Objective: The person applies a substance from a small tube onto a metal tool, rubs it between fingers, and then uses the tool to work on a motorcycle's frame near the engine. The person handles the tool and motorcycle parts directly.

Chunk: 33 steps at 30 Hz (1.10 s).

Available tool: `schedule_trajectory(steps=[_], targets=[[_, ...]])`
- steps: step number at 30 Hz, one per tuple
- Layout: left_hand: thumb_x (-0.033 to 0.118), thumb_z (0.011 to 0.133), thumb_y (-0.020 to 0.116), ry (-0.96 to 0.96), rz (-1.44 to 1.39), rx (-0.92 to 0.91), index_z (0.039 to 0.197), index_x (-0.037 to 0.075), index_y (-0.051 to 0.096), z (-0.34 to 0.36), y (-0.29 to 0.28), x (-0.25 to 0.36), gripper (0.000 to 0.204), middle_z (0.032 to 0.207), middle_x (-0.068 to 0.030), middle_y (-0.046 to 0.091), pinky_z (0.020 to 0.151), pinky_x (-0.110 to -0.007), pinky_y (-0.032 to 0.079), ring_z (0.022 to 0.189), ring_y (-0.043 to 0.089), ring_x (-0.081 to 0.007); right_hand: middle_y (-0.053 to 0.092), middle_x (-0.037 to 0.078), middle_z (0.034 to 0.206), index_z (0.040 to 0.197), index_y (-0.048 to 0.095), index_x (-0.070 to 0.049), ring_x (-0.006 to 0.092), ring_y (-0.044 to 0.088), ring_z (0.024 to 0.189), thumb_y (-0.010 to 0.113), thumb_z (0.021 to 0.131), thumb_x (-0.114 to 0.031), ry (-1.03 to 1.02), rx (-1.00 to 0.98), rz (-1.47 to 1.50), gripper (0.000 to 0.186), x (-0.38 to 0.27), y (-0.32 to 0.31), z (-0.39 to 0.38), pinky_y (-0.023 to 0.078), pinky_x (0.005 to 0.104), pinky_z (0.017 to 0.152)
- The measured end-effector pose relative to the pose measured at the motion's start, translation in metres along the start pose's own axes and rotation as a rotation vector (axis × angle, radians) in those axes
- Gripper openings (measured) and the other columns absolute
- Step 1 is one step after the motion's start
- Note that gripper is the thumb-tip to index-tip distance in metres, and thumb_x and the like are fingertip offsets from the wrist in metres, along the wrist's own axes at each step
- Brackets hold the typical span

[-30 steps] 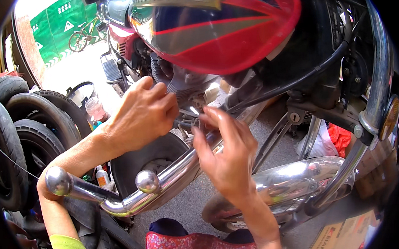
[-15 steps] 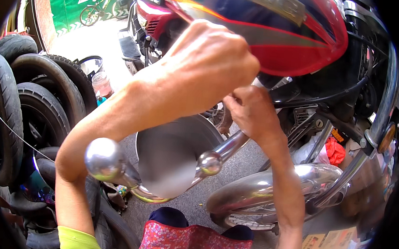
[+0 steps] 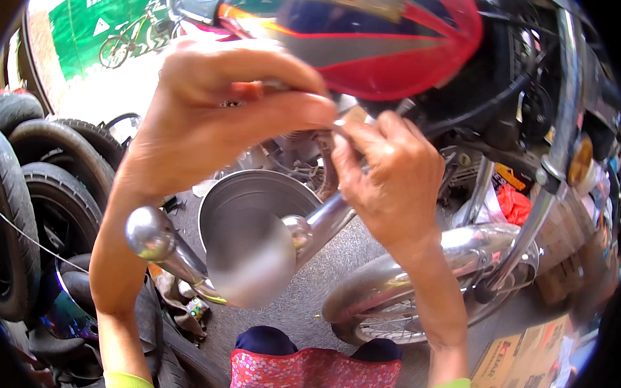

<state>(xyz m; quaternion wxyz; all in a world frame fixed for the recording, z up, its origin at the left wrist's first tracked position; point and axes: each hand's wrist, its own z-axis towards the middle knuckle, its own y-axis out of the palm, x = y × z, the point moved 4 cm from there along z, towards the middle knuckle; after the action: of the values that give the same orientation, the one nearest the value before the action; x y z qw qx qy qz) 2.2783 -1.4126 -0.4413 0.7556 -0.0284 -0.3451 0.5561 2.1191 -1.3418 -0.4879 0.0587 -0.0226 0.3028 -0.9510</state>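
Observation:
My left hand is raised over the pail, with its thumb and fingers pinched together. A small orange-red piece shows inside its curl, too blurred to name. Close beside its fingertips, my right hand pinches at the same spot, where a tiny pale or metallic bit shows. What the fingertips hold is mostly hidden. Behind both hands lies the motorcycle's red and dark blue fuel tank. Below them are a chrome tube with rounded metal knobs and a round grey pail, partly covered by a blurred grey patch.
Several black tyres are heaped at the left. A chrome-fendered wheel stands to the right, near cardboard boxes and a red bag. A bicycle stands far off before a green barrier.
My left hand has moved left and turned, so its pinching fingers now show. The right hand has turned too, and its fingertips come into sight. The whole view has shifted slightly.

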Motion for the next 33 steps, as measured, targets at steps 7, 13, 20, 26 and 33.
schedule_trajectory(steps=[7, 13, 20, 26, 33], targets=[[0.035, 0.098, 0.052, -0.207, -0.226, 0.278, 0.116, -0.007, 0.06, -0.052, -0.053, -0.008, 0.046, 0.093, -0.0111, 0.067, 0.076, -0.03, 0.047, 0.084, 0.062, -0.0167, 0.057, 0.017, 0.11, 0.098, 0.064, 0.003, 0.0269, 0.06, 0.067, 0.067, 0.076, -0.016, 0.022, 0.038, 0.355, 0.029, -0.033, -0.044, -0.054, 0.05, 0.0364, 0.06], [0.05, 0.101, 0.034, -0.194, 0.036, 0.78, 0.131, -0.003, 0.05, -0.13, -0.047, 0.066, 0.063, 0.123, -0.0147, 0.059, 0.098, -0.034, 0.037, 0.115, 0.054, -0.0191, 0.068, 0.012, 0.099, 0.099, 0.069, -0.001, 0.0227, 0.068, 0.063, 0.071, 0.072, -0.007, 0.277, -0.193, 0.657, 0.028, -0.019, -0.08, -0.172, 0.055, 0.0311, 0.054], [0.039, 0.098, 0.052, 0.107, 1.352, 0.523, 0.125, 0.003, 0.059, -0.123, 0.04, 0.05, 0.045, 0.126, -0.0134, 0.057, 0.101, -0.039, 0.04, 0.12, 0.052, -0.025, 0.063, 0.012, 0.07, 0.075, 0.064, -0.004, 0.0298, 0.063, 0.057, 0.063, 0.08, -0.018, 0.275, -0.779, 0.641, 0.014, 0.024, -0.051, -0.287, 0.05, 0.0406, 0.051], [0.039, 0.094, 0.06, 0.054, 1.327, 0.711, 0.117, 0.005, 0.067, -0.104, 0.021, 0.055, 0.041, 0.118, -0.0089, 0.064, 0.093, -0.034, 0.048, 0.105, 0.062, -0.0199, 0.06, 0.014, 0.061, 0.067, 0.059, -0.004, 0.0325, 0.063, 0.057, 0.06, 0.077, -0.017, 0.042, -1.091, 0.654, 0.017, 0.018, -0.013, -0.328, 0.05, 0.0431, 0.052], [0.037, 0.095, 0.059, 0.061, 1.168, 0.78, 0.108, 0.001, 0.07, -0.097, 0.0, 0.052, 0.04, 0.117, -0.0093, 0.067, 0.099, -0.037, 0.048, 0.111, 0.062, -0.0216, 0.064, 0.018, 0.067, 0.068, 0.066, -0.002, 0.033, 0.067, 0.064, 0.063, 0.07, -0.014, -0.018, -0.973, 0.787, 0.013, -0.02, 0.049, -0.387, 0.053, 0.0435, 0.057]])
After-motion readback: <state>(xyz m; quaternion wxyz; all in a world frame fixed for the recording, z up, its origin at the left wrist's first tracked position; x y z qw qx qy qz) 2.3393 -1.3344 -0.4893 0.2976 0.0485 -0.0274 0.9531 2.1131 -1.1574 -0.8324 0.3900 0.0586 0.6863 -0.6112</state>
